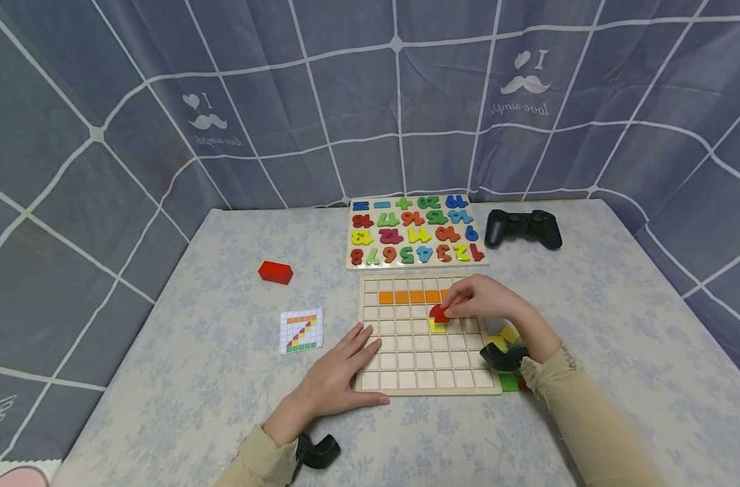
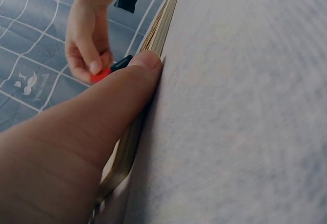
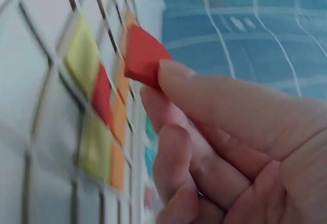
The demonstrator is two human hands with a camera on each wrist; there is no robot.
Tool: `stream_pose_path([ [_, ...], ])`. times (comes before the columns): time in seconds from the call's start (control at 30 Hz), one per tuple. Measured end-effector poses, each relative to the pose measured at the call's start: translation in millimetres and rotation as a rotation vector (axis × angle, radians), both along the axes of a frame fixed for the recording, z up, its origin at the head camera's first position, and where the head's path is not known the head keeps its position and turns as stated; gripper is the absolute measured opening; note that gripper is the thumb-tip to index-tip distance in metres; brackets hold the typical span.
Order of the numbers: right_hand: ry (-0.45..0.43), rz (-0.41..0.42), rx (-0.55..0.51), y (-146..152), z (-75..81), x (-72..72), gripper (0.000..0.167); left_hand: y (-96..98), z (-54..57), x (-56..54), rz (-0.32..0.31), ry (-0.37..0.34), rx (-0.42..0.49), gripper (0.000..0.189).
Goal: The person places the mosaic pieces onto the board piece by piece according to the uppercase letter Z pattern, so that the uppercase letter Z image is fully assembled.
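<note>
The right hand (image 1: 482,297) pinches a red tile with a curved edge (image 3: 145,55) between thumb and fingertips, close over the wooden grid board (image 1: 406,362). Below that tile in the head view is a yellow tile (image 1: 437,327) in a cell. A row of orange tiles (image 1: 402,297) fills cells near the board's far edge. The right wrist view shows two yellow tiles (image 3: 83,52) with a red piece (image 3: 102,96) between them. Spread over the board's left edge, the left hand (image 1: 330,379) keeps its fingers straight, with its thumb along the near edge.
Left of the board lie a pattern card (image 1: 301,331) and a red block (image 1: 275,272). Behind it are a number puzzle board (image 1: 415,264) and a black game controller (image 1: 522,228). Loose yellow (image 1: 509,333) and green tiles (image 1: 509,383) lie at its right, partly hidden under the right wrist.
</note>
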State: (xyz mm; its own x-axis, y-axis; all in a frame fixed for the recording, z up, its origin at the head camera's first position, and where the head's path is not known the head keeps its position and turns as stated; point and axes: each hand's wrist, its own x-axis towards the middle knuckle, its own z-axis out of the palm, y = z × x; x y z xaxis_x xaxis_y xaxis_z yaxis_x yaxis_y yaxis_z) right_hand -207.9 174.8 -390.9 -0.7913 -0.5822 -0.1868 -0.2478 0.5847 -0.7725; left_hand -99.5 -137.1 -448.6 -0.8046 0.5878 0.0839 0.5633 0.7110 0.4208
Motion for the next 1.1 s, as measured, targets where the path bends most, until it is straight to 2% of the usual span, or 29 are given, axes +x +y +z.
stream_pose_path([
  [0.23, 0.068, 0.023, 0.146, -42.5, -6.9, -1.6, 0.007, 0.2, 1.5, 0.6, 0.009, -0.012, -0.008, 0.093],
  [0.33, 0.1, 0.027, 0.196, -47.4, -11.0, -0.1, 0.005, 0.1, 1.8, 0.9, 0.013, -0.021, -0.015, 0.094],
  [0.43, 0.124, -0.017, 0.22, -45.1, -10.1, 2.5, 0.004, 0.0, 1.4, 0.7, 0.011, -0.023, -0.019, 0.093],
  [0.53, 0.134, -0.085, 0.198, -34.2, -6.8, 3.9, 0.014, 0.2, 1.0, 0.2, 0.007, -0.021, -0.014, 0.093],
  [0.63, 0.114, -0.136, 0.131, -14.3, -3.3, 5.3, 0.023, 0.3, 0.7, -0.3, 0.003, -0.02, -0.007, 0.093],
  [0.77, 0.066, -0.148, 0.073, 17.2, -0.5, 10.3, 0.026, 0.1, 0.7, -0.5, 0.003, -0.019, -0.005, 0.093],
  [0.87, 0.051, -0.154, 0.07, 38.5, -0.5, 16.4, 0.026, -0.3, 1.1, -0.3, 0.004, -0.017, -0.004, 0.093],
  [1.1, -0.002, -0.21, 0.03, 74.2, -8.5, 28.9, 0.03, -0.6, 1.7, 0.0, 0.003, -0.012, 0.004, 0.092],
])
